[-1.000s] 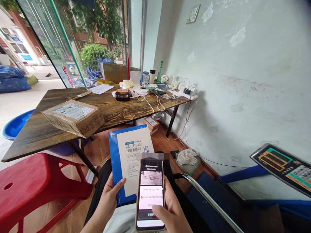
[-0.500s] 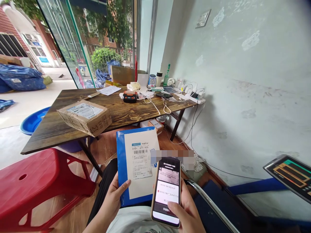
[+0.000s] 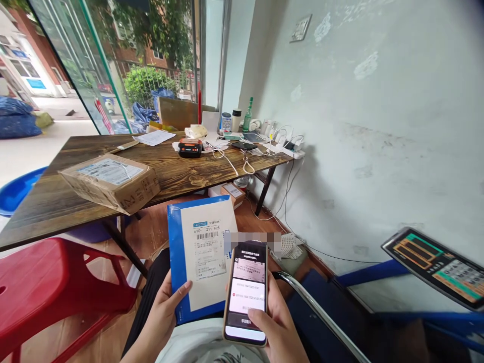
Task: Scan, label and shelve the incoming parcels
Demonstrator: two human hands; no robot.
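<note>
My left hand [image 3: 170, 297] grips the lower left edge of a blue and white document envelope [image 3: 176, 242], thumb on its front. A shipping label [image 3: 209, 249] with a barcode is stuck on the envelope's white face. A smartphone [image 3: 247, 287] rests in my right hand [image 3: 276, 317], upright and tilted toward me. My right thumb lies over the lower part of its lit screen, which shows a small picture and lines of text. The phone overlaps the envelope's lower right corner. Fingers behind the phone and behind the envelope are mostly hidden.
A wooden table [image 3: 181, 176] ahead bears a taped cardboard box [image 3: 113, 181], a small black and orange label printer [image 3: 189, 148], papers, cables and a green bottle [image 3: 248, 115]. A red plastic stool [image 3: 56, 287] stands left. A scale display [image 3: 438, 267] juts in at right.
The whole scene has shifted left as the head view turned right, bringing more of the scale display into sight. Both hands keep hold of the envelope and smartphone.
</note>
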